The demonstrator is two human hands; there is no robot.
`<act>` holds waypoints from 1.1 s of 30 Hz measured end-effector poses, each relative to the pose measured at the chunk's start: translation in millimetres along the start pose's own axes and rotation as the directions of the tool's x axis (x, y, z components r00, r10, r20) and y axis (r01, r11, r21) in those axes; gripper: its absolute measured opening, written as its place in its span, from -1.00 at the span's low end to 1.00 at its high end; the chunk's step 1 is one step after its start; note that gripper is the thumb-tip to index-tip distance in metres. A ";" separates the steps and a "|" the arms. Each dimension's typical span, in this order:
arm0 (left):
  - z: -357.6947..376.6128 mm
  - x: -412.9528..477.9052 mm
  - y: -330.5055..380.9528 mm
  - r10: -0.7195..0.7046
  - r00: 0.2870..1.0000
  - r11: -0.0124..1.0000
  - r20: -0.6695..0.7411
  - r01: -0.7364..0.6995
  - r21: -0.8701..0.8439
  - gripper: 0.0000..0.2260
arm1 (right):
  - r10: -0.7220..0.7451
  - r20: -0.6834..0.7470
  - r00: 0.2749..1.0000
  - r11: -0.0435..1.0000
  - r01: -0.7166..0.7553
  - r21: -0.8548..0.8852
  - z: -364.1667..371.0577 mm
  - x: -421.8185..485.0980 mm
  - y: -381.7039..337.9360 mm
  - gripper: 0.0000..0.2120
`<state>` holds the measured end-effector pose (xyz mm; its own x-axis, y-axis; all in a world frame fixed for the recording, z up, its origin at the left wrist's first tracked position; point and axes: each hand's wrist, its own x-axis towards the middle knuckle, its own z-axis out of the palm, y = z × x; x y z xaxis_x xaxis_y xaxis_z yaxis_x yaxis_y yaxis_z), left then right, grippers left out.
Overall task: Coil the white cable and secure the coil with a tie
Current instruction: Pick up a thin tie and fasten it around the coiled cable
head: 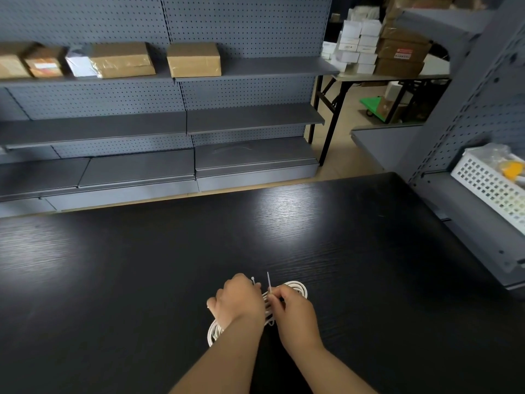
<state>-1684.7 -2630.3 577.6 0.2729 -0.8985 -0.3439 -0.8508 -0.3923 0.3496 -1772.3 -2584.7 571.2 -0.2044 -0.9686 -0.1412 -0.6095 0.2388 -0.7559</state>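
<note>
Nearest the camera, two forearms are seen reaching in from the lower edge. The left hand point(238, 301) is closed over the middle of the white cable point(297, 286), which lies already coiled on the dark worktop point(142, 280). One loop shows beyond the right hand point(295, 311) and another below the left wrist. The bundle is judged to be squeezed so that its turns are kept together while the tie point(268, 282) is fitted round them. The tie's thin tail is pinched between the right fingers point(277, 297) and stands upright, probably so that it can be drawn tight. Whether it has been threaded through its head cannot be told. A white perforated basket point(488, 189) is set on a side shelf well apart to the right. Grey pegboard shelves point(113, 129) carrying cardboard boxes point(194, 59) are seen beyond the worktop's far edge. Neither is judged to stand in the way.
</note>
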 end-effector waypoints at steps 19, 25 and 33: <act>-1.3 -6.3 -20.9 0.176 0.984 0.892 -0.033 -0.173 -0.417 -0.87 | 0.336 0.082 0.938 0.795 -0.329 0.509 -8.0 9.6 -24.5 -0.86; -3.0 -2.7 -20.5 0.157 0.987 0.893 0.013 -0.137 -0.428 -0.89 | 0.336 0.140 0.931 0.846 -0.364 0.389 -12.7 9.7 -28.1 -0.85; -2.2 -3.1 -23.2 0.160 0.987 0.873 0.021 -0.131 -0.471 -0.90 | 0.370 0.178 0.912 0.854 -0.409 0.322 -13.2 13.6 -30.9 -0.87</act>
<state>-1664.9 -2618.9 572.5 0.1240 -0.9451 -0.3022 -0.5668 -0.3174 0.7602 -1766.3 -2604.4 601.1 -0.2752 -0.8071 -0.5223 -0.1897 0.5782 -0.7935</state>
